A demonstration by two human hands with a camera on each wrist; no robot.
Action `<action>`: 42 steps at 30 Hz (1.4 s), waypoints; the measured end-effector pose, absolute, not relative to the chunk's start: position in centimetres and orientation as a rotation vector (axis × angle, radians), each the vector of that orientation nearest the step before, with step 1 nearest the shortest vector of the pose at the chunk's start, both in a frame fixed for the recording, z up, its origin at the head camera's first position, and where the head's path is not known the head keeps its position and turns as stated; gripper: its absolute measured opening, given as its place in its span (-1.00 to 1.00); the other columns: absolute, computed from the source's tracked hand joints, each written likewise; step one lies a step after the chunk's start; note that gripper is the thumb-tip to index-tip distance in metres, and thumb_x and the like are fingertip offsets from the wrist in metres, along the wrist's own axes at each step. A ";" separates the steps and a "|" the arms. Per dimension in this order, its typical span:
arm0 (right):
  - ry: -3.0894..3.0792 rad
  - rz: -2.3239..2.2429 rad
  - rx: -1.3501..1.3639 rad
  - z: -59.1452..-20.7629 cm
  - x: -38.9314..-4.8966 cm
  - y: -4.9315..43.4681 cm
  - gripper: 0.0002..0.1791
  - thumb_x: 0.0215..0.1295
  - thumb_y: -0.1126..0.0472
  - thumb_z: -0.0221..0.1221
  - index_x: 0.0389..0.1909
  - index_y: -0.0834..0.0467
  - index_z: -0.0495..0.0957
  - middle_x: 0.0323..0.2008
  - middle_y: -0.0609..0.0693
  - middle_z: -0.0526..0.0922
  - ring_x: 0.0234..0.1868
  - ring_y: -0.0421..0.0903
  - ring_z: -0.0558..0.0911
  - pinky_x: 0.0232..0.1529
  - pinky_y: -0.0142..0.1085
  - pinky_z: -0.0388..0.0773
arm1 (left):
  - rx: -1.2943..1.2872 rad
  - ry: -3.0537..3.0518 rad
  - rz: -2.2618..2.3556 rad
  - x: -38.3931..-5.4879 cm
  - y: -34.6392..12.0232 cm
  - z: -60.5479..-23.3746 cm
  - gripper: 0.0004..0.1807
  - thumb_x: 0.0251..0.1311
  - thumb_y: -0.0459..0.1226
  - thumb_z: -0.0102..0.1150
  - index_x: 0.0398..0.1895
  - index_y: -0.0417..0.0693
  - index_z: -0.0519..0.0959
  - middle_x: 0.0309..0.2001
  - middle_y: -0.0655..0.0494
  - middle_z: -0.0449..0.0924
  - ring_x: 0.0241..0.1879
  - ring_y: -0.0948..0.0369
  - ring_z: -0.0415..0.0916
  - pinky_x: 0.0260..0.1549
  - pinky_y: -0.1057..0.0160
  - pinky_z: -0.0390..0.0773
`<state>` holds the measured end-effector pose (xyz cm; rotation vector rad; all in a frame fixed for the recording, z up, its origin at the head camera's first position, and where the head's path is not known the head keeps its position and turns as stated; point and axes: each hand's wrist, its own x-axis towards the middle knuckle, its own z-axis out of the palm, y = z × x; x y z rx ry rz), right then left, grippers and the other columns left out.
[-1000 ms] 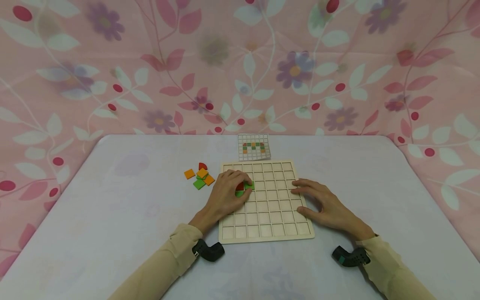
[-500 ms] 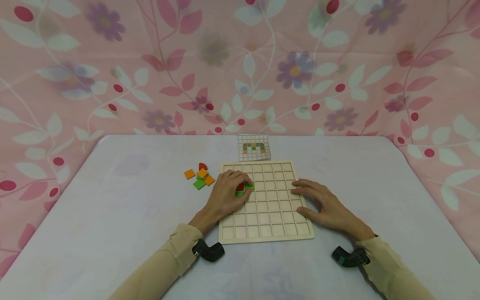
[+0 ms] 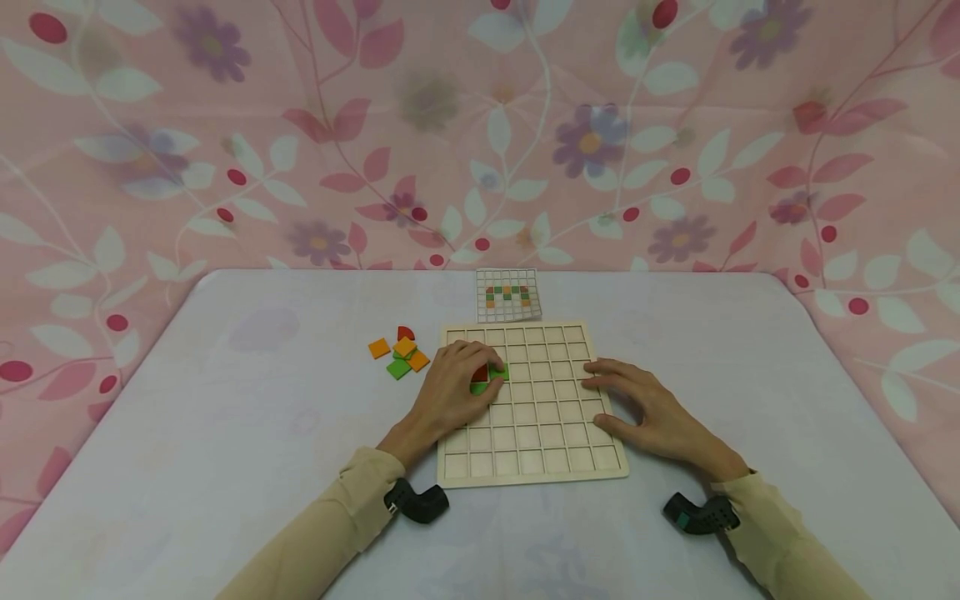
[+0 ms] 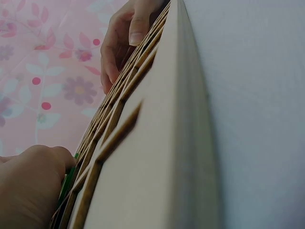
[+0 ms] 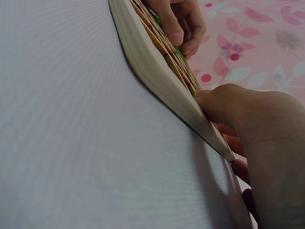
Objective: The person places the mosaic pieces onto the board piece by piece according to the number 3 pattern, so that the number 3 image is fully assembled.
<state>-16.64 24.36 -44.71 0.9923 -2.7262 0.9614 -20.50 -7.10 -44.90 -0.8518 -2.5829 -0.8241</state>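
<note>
My left hand [image 3: 453, 382] is over the left part of a pale wooden grid board [image 3: 551, 436]. Its thumb and index finger pinch a green square tile [image 3: 501, 372] at one of the cells. Beside that tile, partly covered by the hand, lie a dark red piece [image 3: 480, 374] and another green tile [image 3: 477, 388]. At the board's right side rests my right hand [image 3: 651, 408], fingers loosely bent and spread along the edge. In the right wrist view its thumb [image 5: 209, 102] touches the board's rim.
Loose pieces lie left of the board: orange tiles [image 3: 378, 348], green tiles [image 3: 398, 368] and a red rounded piece [image 3: 406, 332]. Behind the board is a small card [image 3: 508, 296] with a coloured grid pattern. A white cloth covers the table [image 3: 300, 400]; a floral curtain [image 3: 480, 125] hangs behind.
</note>
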 end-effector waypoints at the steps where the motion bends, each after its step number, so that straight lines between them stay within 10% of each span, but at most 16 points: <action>1: -2.727 0.963 0.991 -44.7 -16.6 24.4 -0.48 0.12 0.11 0.31 0.14 -0.05 0.48 0.31 -0.05 0.34 0.38 -0.05 0.23 0.23 0.03 0.13 | -0.852 -2.585 -0.823 -20.5 -7.1 -44.9 -0.90 0.15 -0.15 0.20 -0.27 0.15 0.59 -0.12 0.28 0.61 -0.06 0.22 0.43 0.10 0.11 0.34; 42: -2.737 0.973 0.979 -44.8 -16.6 24.4 -0.49 0.12 0.10 0.31 0.14 -0.07 0.48 0.31 -0.06 0.34 0.38 -0.06 0.22 0.23 0.04 0.13 | -0.831 -2.540 -0.899 -20.5 -7.2 -44.9 -0.86 0.24 -0.12 0.10 -0.21 0.14 0.59 -0.11 0.27 0.59 -0.06 0.25 0.44 0.07 0.12 0.36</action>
